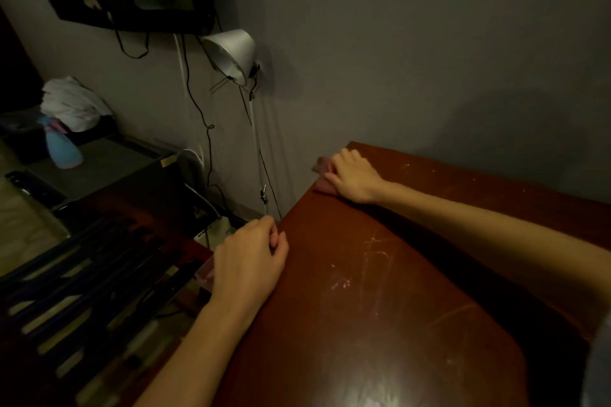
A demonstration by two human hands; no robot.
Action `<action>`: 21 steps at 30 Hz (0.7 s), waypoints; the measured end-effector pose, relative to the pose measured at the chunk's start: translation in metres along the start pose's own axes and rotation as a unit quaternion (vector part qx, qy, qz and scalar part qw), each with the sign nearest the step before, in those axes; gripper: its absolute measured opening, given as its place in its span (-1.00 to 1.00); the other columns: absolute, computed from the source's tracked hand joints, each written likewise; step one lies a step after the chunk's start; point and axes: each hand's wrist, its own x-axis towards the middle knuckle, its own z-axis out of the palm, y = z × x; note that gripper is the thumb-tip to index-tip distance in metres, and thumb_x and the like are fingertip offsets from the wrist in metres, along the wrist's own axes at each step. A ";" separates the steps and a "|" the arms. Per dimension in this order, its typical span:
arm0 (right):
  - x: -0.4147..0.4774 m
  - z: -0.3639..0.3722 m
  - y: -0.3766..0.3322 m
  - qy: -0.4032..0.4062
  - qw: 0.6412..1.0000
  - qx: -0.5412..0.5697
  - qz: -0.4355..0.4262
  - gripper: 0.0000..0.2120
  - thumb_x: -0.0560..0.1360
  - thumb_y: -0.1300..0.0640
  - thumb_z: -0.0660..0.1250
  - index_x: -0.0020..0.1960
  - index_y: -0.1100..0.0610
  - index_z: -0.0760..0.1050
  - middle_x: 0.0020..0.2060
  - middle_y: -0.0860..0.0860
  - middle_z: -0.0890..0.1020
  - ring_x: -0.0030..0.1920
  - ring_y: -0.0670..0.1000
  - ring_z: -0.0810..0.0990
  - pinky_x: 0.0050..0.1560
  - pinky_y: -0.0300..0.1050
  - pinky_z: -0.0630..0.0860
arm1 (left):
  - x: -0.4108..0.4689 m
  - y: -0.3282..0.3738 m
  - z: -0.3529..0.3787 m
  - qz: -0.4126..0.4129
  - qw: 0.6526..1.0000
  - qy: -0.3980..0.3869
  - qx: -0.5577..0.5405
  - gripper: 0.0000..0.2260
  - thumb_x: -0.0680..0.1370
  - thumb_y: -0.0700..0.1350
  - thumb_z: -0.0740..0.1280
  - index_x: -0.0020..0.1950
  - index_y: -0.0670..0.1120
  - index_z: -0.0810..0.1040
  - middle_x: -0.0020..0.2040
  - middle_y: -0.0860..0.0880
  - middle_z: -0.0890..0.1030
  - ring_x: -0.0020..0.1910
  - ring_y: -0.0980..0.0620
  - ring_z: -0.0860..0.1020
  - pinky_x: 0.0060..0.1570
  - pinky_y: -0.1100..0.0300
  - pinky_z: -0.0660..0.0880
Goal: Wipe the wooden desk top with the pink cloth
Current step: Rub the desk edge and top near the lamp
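Head view: right hand [355,177] presses pink cloth [322,188] onto desk [380,291]

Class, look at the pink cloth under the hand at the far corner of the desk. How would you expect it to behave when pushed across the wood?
The pink cloth lies flattened and creased under the right hand, so it is probably soft and floppy. It likely bunches unless pressed flat. The desk top looks glossy, so it should slide easily.

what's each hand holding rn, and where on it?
Right hand lies flat on the pink cloth, pressing its middle onto the desk top at the far left corner. Left hand rests loosely curled at the desk's left edge; any hold cannot be told.
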 end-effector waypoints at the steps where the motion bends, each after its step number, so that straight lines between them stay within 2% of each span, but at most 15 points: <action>1: 0.004 0.002 -0.012 -0.007 1.000 0.003 -0.021 -0.65 0.61 -0.05 0.09 0.19 0.20 0.38 0.17 0.16 0.41 0.21 0.18 0.34 0.19 0.05 0.29 | -0.001 -0.001 0.000 0.002 1.000 0.002 0.003 -0.78 0.58 0.01 0.21 -0.24 -0.01 0.38 -0.33 0.06 0.46 -0.34 0.15 0.45 -0.36 0.20 0.43; 4: 0.032 0.006 -0.018 -0.030 0.999 0.031 -0.011 -0.65 0.60 -0.05 0.08 0.24 0.16 0.38 0.21 0.11 0.40 0.24 0.12 0.32 0.24 0.00 0.26 | -0.003 -0.003 0.000 0.004 1.000 0.003 0.003 -0.78 0.58 0.02 0.21 -0.24 0.01 0.39 -0.34 0.09 0.44 -0.36 0.18 0.42 -0.44 0.32 0.29; 8: 0.056 0.005 0.025 -0.026 0.994 0.034 0.099 -0.56 0.57 -0.15 0.12 0.23 0.18 0.33 0.20 0.11 0.37 0.25 0.16 0.31 0.25 0.05 0.28 | -0.003 -0.004 0.000 0.000 1.000 -0.001 -0.006 -0.79 0.58 0.03 0.22 -0.24 0.02 0.39 -0.34 0.09 0.44 -0.36 0.20 0.43 -0.42 0.34 0.31; 12: 0.048 0.001 0.066 0.011 0.985 0.016 0.174 -0.64 0.63 -0.01 0.04 0.29 0.21 0.28 0.30 0.23 0.32 0.32 0.23 0.27 0.27 0.07 0.25 | -0.001 -0.004 0.000 -0.001 1.000 0.003 -0.003 -0.79 0.58 0.03 0.23 -0.24 0.02 0.40 -0.34 0.09 0.45 -0.36 0.20 0.43 -0.41 0.33 0.33; 15: 0.023 -0.002 0.070 0.027 0.987 -0.009 0.160 -0.64 0.61 0.00 0.08 0.26 0.23 0.30 0.26 0.24 0.32 0.29 0.23 0.28 0.25 0.07 0.25 | -0.001 -0.003 0.000 -0.001 1.000 0.003 -0.001 -0.78 0.57 0.02 0.23 -0.26 0.01 0.39 -0.35 0.08 0.44 -0.37 0.19 0.43 -0.41 0.30 0.34; 18: -0.006 -0.006 0.047 0.044 0.994 -0.016 0.099 -0.65 0.59 -0.01 0.12 0.24 0.23 0.33 0.21 0.22 0.34 0.26 0.22 0.30 0.23 0.07 0.27 | -0.001 -0.001 0.000 0.001 1.000 0.008 0.004 -0.77 0.57 0.00 0.23 -0.27 0.00 0.37 -0.35 0.08 0.44 -0.38 0.18 0.43 -0.42 0.27 0.37; 21: -0.019 -0.007 0.009 0.024 0.999 0.000 0.031 -0.63 0.59 -0.06 0.12 0.21 0.22 0.33 0.17 0.17 0.36 0.21 0.17 0.33 0.19 0.06 0.30 | -0.001 -0.001 0.001 0.001 1.000 0.005 0.009 -0.77 0.57 0.00 0.22 -0.27 0.01 0.36 -0.35 0.08 0.44 -0.38 0.17 0.43 -0.40 0.23 0.41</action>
